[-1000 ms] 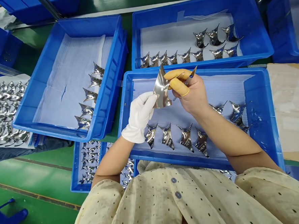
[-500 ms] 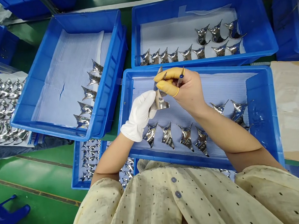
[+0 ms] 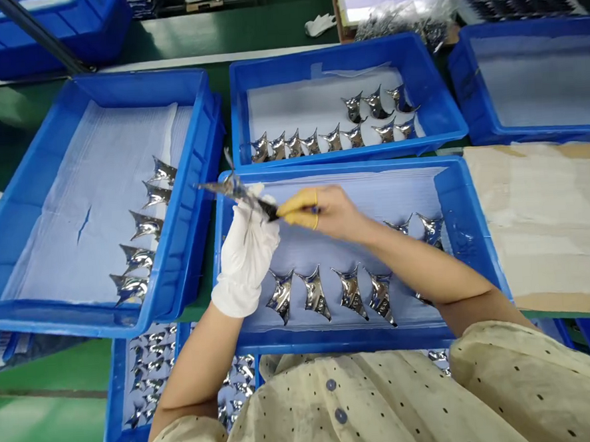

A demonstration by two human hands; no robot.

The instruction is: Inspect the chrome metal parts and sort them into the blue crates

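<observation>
My left hand (image 3: 244, 254), in a white glove, is closed around a curved, pointed chrome part (image 3: 236, 188), blurred by motion. The part is tilted, its points up and to the left, above the left end of the near blue tray (image 3: 362, 340). My right hand (image 3: 324, 211), with yellow finger cots on thumb and forefinger, pinches the part's dark lower end. A small dark-blue spot shows between those fingers; whether the pen-like tool is still there is hard to make out. Below my hands, several similar chrome parts (image 3: 313, 293) lie on the tray's white lining.
To the left stands a blue tray (image 3: 177, 255) with several chrome parts along its right side. Behind the near tray is another blue tray (image 3: 346, 156) holding more. Cardboard (image 3: 545, 226) lies at right. Lower trays (image 3: 111, 405) of parts sit beneath, and a white glove (image 3: 320, 25) lies at the back.
Both hands and the chrome part have moved left. The part has been turned, and my right fingers have shifted to its lower end. The pen-like tool no longer shows clearly. The view has tilted up.
</observation>
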